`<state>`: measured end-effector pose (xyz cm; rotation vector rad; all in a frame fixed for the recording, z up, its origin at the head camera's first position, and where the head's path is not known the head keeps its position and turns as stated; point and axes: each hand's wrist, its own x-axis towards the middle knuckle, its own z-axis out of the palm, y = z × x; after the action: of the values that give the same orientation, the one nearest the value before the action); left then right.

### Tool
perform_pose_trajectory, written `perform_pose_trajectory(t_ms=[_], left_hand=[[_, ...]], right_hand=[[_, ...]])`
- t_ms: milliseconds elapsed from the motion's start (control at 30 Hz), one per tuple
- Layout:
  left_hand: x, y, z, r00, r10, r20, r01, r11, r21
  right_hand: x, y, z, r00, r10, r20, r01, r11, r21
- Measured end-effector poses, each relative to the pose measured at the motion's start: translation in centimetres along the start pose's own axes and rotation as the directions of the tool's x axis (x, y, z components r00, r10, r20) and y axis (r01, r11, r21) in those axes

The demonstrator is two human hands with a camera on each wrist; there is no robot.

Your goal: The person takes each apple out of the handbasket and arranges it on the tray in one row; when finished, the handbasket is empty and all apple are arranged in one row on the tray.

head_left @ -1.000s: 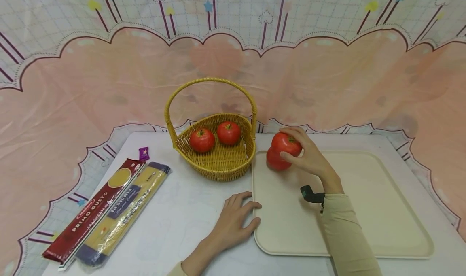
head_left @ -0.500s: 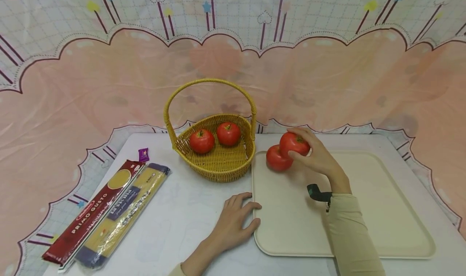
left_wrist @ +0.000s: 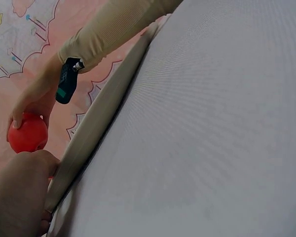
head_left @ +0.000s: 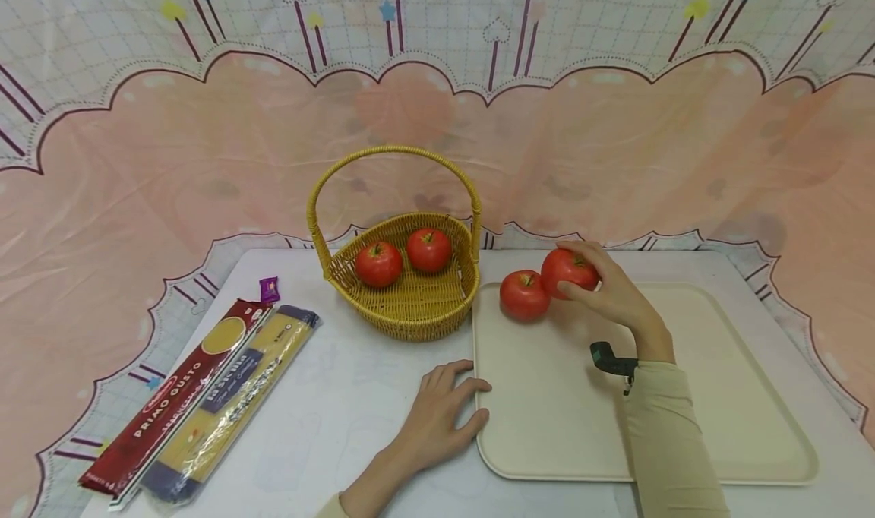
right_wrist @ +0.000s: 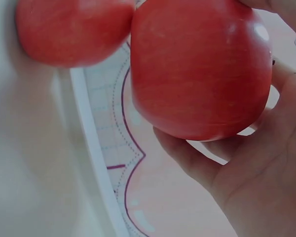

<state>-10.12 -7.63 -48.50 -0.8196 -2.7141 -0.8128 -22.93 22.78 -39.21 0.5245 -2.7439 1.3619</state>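
My right hand (head_left: 620,298) grips a red apple (head_left: 567,272) over the back of the beige tray (head_left: 547,419), fingers and thumb curled round its sides. In the right wrist view that apple (right_wrist: 202,69) fills the hand, beside a second apple (right_wrist: 71,32). The second apple (head_left: 524,298) sits on the tray's back left corner, just left of the held one. My left hand (head_left: 440,415) rests at the tray's left edge, fingers spread and tips touching the rim. In the left wrist view, the left hand (left_wrist: 19,187) lies against the tray's side.
Left of the tray stands a yellow wicker basket (head_left: 410,326) with a tall handle and two red apples (head_left: 379,264). Further left lie a red spaghetti pack (head_left: 181,396), a yellow-and-blue pasta pack (head_left: 235,396) and a small purple wrapped sweet (head_left: 270,289). A patterned cloth hangs behind.
My right hand has moved right and slightly down with its apple, from in front of the tray apple to beside it. The left hand stays put.
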Motion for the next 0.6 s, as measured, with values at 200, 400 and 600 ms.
perform_pose_trajectory(t_ms=[200, 400, 600], left_hand=[[0.0, -0.1, -0.1, 1.000, 0.005, -0.009, -0.005, 1.000, 0.005], [0.0, -0.1, -0.1, 1.000, 0.009, -0.011, -0.009, 1.000, -0.001], [0.0, 0.0, 0.0, 1.000, 0.009, -0.004, -0.009, 1.000, -0.001]], right_hand=[[-0.2, 0.5, -0.3, 0.999, 0.043, 0.032, -0.043, 0.999, -0.010], [-0.4, 1.0, -0.5, 0.992, 0.107, 0.073, -0.105, 0.994, -0.022], [-0.5, 2.0, -0.4, 0.989, 0.121, 0.086, -0.118, 0.992, -0.042]])
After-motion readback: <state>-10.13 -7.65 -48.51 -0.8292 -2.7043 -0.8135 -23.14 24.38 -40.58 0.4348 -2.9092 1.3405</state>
